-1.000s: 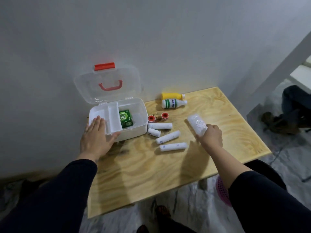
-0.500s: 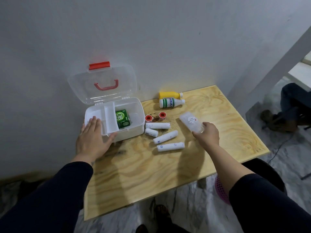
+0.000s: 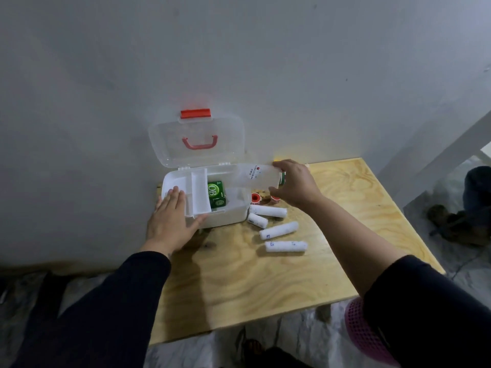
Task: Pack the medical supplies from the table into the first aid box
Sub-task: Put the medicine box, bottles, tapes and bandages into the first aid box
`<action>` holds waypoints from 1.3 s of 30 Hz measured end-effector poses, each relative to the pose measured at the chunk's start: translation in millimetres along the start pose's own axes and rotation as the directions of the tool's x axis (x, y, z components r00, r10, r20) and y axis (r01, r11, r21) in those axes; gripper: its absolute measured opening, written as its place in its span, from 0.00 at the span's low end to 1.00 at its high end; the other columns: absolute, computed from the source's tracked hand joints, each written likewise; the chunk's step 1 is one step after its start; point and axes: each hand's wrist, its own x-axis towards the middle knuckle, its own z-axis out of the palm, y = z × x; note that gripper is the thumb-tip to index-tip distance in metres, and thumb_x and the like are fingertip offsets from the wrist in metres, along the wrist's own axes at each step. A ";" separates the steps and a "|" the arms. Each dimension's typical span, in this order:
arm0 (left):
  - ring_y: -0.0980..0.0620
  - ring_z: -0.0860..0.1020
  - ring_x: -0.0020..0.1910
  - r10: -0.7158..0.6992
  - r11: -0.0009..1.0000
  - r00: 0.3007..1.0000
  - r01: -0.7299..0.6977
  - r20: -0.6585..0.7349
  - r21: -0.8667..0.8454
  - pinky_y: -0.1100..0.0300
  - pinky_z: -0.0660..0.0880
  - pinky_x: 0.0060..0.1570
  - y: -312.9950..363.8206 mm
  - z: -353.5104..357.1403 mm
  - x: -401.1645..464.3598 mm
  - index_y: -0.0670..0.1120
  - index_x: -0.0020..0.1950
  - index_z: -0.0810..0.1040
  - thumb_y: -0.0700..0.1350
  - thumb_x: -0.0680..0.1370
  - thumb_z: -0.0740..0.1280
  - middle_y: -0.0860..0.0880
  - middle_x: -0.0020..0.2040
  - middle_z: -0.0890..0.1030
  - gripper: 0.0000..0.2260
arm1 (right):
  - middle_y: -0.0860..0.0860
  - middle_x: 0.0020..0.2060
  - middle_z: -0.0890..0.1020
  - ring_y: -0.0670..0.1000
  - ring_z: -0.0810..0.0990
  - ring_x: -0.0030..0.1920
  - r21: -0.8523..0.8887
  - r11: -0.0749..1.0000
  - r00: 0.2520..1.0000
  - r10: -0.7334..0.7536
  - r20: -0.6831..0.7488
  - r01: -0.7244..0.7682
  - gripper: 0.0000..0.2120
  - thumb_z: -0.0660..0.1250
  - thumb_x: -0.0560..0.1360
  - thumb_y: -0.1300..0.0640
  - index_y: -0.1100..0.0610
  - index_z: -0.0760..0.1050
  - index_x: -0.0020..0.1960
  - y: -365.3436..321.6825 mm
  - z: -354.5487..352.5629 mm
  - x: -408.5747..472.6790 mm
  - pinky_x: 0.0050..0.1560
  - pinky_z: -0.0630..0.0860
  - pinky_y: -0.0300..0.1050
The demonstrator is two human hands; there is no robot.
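The white first aid box [image 3: 225, 216] stands open at the table's back left, its clear lid [image 3: 196, 139] leaning on the wall. A green carton [image 3: 216, 193] lies inside beside a white inner tray [image 3: 199, 192]. My left hand [image 3: 172, 216] rests flat on the box's front left corner, fingers spread. My right hand [image 3: 295, 184] grips a clear plastic packet [image 3: 255, 177] and holds it over the box's right side. Several white bandage rolls [image 3: 279, 229] lie on the table in front of the box, with two red tape rolls [image 3: 256, 198] behind them.
The plywood table [image 3: 265, 274] stands against a grey wall. My right hand mostly hides the bottles at the back. A pink basket [image 3: 361, 333] sits under my right elbow. A white beam [image 3: 438, 160] and someone's shoe [image 3: 451, 224] are off to the right.
My right hand has carried the clear packet from the table's middle right leftward to over the box. My left hand has stayed on the box.
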 end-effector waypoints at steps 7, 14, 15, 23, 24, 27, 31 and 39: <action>0.49 0.46 0.78 0.003 0.999 1.000 -0.003 -0.002 -0.033 0.52 0.43 0.76 -0.7 1.3 1.3 0.40 0.79 0.48 0.72 0.73 0.45 0.44 0.79 0.47 0.45 | 0.55 0.65 0.75 0.55 0.72 0.66 -0.199 0.970 0.973 -0.098 0.210 0.141 0.31 0.73 0.68 0.57 0.60 0.69 0.69 -40.8 25.5 32.3 0.65 0.69 0.47; 0.49 0.46 0.78 -0.008 0.998 1.000 0.007 -0.020 -0.058 0.52 0.46 0.76 -0.6 2.4 -0.8 0.42 0.79 0.47 0.71 0.74 0.48 0.45 0.79 0.47 0.43 | 0.58 0.63 0.75 0.57 0.74 0.63 -0.215 0.965 0.937 -0.069 0.343 0.150 0.24 0.69 0.71 0.61 0.62 0.70 0.66 -53.0 67.1 47.9 0.61 0.72 0.47; 0.49 0.45 0.78 -0.007 0.998 1.000 0.006 -0.019 -0.055 0.52 0.45 0.76 -0.2 1.7 -0.9 0.42 0.79 0.47 0.70 0.75 0.48 0.45 0.79 0.46 0.43 | 0.58 0.63 0.75 0.57 0.74 0.62 -0.214 0.966 0.932 -0.061 0.356 0.145 0.23 0.68 0.71 0.63 0.62 0.70 0.66 -54.0 73.3 50.6 0.60 0.73 0.47; 0.50 0.43 0.78 -0.006 0.999 1.000 0.006 -0.016 -0.035 0.55 0.40 0.75 -0.4 -0.1 -1.3 0.41 0.79 0.45 0.69 0.76 0.48 0.46 0.79 0.44 0.41 | 0.60 0.61 0.78 0.59 0.77 0.60 -0.119 0.993 0.954 0.060 0.294 -0.025 0.20 0.66 0.75 0.63 0.64 0.70 0.65 -63.8 103.9 53.2 0.57 0.74 0.47; 0.50 0.43 0.78 -0.005 0.999 1.000 0.005 -0.016 -0.034 0.55 0.40 0.75 -0.5 0.1 -1.5 0.41 0.79 0.45 0.69 0.76 0.48 0.45 0.79 0.44 0.41 | 0.60 0.57 0.79 0.59 0.78 0.57 -0.123 0.990 0.952 0.102 0.288 -0.069 0.17 0.67 0.75 0.62 0.64 0.72 0.62 -64.2 105.5 53.1 0.52 0.74 0.45; 0.51 0.43 0.78 -0.006 1.000 1.000 0.006 -0.007 -0.029 0.56 0.38 0.74 -1.3 1.3 -1.1 0.41 0.79 0.45 0.70 0.75 0.46 0.46 0.79 0.44 0.43 | 0.57 0.44 0.79 0.57 0.80 0.50 -0.165 0.979 0.937 0.167 0.308 -0.120 0.12 0.68 0.75 0.56 0.64 0.76 0.53 -69.5 110.9 56.2 0.46 0.73 0.44; 0.51 0.42 0.78 -0.011 1.000 1.000 0.011 0.010 -0.029 0.55 0.39 0.75 -2.2 1.2 -0.3 0.42 0.79 0.46 0.72 0.71 0.41 0.46 0.79 0.44 0.45 | 0.55 0.43 0.82 0.54 0.79 0.42 -0.227 0.969 0.947 0.155 0.280 -0.092 0.07 0.67 0.75 0.60 0.61 0.78 0.52 -78.2 127.7 57.4 0.45 0.76 0.45; 0.50 0.43 0.78 -0.009 1.000 1.000 0.009 0.016 -0.004 0.55 0.40 0.75 -2.8 -0.5 0.8 0.42 0.79 0.46 0.72 0.72 0.42 0.46 0.79 0.44 0.45 | 0.58 0.55 0.82 0.57 0.81 0.55 -0.044 0.994 0.967 0.108 0.229 -0.101 0.17 0.68 0.75 0.56 0.63 0.75 0.61 -67.0 108.9 62.9 0.57 0.77 0.49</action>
